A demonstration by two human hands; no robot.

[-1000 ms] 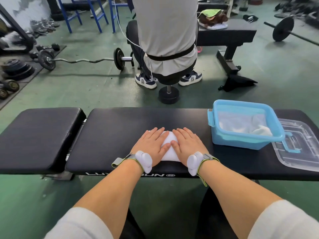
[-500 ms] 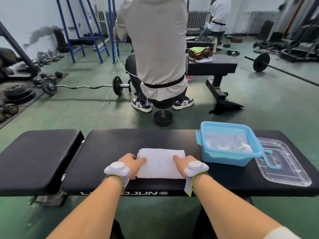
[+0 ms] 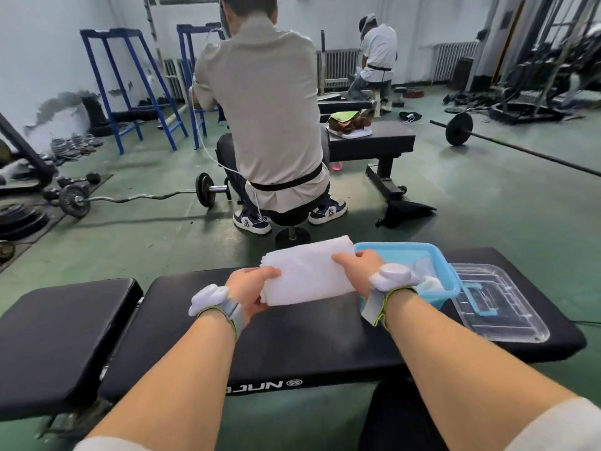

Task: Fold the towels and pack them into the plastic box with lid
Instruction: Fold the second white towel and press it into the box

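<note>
Single head-worn view, facing forward and down, close over the bench (image 3: 292, 346)

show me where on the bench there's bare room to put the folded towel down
Bare padding lies on the main bench between the forearms, and on the separate left pad. The right end is crowded: the blue box with a towel inside, and the clear lid beside it.

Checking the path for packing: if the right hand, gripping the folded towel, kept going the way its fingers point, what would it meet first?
The right hand points away and leftward over the folded towel it grips; beyond that, open air above the bench, probably. The blue box sits to its right, though depth is unclear.
</note>
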